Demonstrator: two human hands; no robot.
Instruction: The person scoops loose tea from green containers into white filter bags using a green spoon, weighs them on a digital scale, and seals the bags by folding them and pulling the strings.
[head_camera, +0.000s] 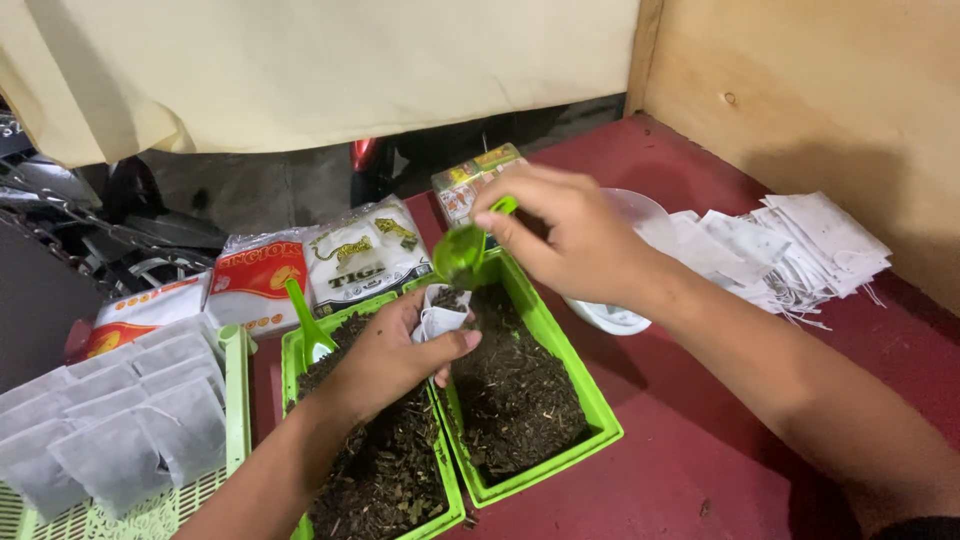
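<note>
My left hand (395, 350) covers most of the small white filter bag (437, 318), so I can't see how full it is. My right hand (565, 235) hides the green scoop's (462, 252) handle and part of the white bowl (620, 300). The basket of filled bags (232, 400) runs off the left edge.

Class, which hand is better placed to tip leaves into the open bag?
Probably the right hand: it holds the green scoop directly above the small white bag, which the left hand holds open.

Red table (690, 440): two green trays (575, 370), white bowl (610, 318), sachet pile (790, 250), packets (365, 255).
</note>
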